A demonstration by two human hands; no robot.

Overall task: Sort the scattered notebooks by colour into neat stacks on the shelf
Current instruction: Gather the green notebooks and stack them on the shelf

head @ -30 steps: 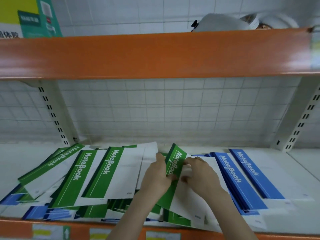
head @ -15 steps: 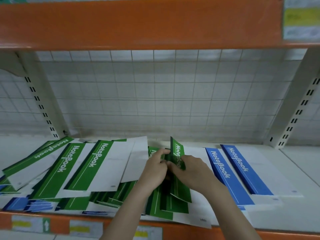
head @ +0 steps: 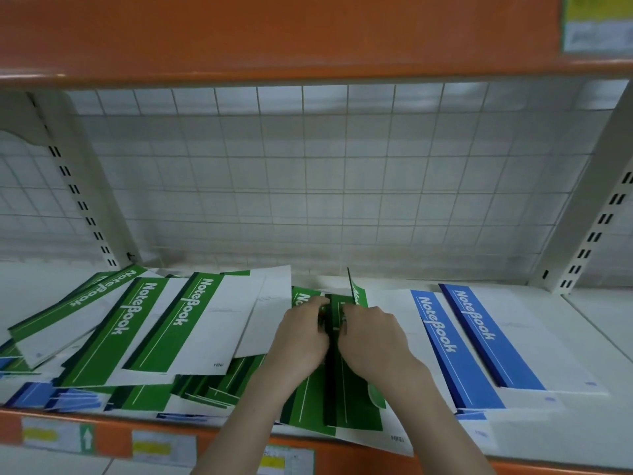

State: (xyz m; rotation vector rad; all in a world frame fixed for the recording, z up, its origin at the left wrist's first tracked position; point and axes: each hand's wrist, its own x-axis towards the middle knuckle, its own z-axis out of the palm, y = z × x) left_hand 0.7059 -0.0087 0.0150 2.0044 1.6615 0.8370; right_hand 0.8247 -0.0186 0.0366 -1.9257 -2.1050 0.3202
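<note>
Gripping from both sides, the left hand [head: 301, 334] and right hand [head: 373, 337] now sit knuckle to knuckle over the green-spined white notebooks [head: 342, 402] at the orange front lip of the white metal shelf [head: 603, 337]. Half a second ago the lifted green cover stood tall between them; it has since dropped, with only a thin edge [head: 354, 291] rising behind the right fingers. Both forearms reach in from below, wrists level, fingers curled down onto the green spines. Left of the hands, scattered green notebooks [head: 178, 323] lie fanned and overlapping. Right of them, two blue-spined notebooks [head: 479, 341] lie side by side. Behind stands a white wire grid back panel [head: 325, 186].
</note>
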